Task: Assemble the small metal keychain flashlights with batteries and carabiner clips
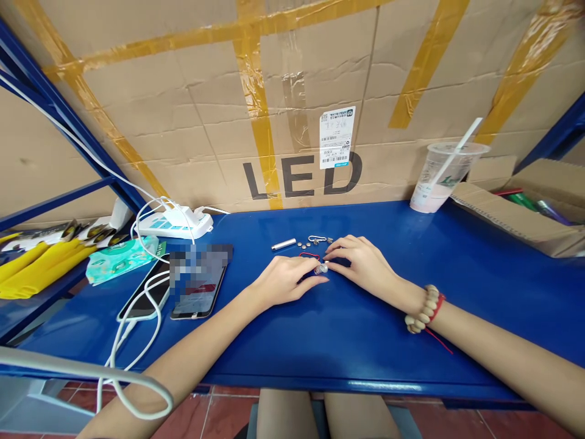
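Note:
Over the blue table my left hand (292,279) is closed, its thumb and fingertips around a small silvery cylinder (321,268). My right hand (361,263) meets the cylinder's other end with its fingertips, fingers curled. What the cylinder is cannot be made out. Just beyond the hands lie a slim silver metal tube (283,244), several small round button cells (304,246), and a silvery clip with a short chain (317,238). A loop of red cord (309,255) shows beside my left fingers, partly hidden by them.
Two phones, one with a lit screen (196,299), lie at left among white cables (158,305). Behind them are a power strip (176,224) and a tissue pack (121,259). A plastic cup with a straw (439,177) stands back right, beside an open cardboard box (525,219).

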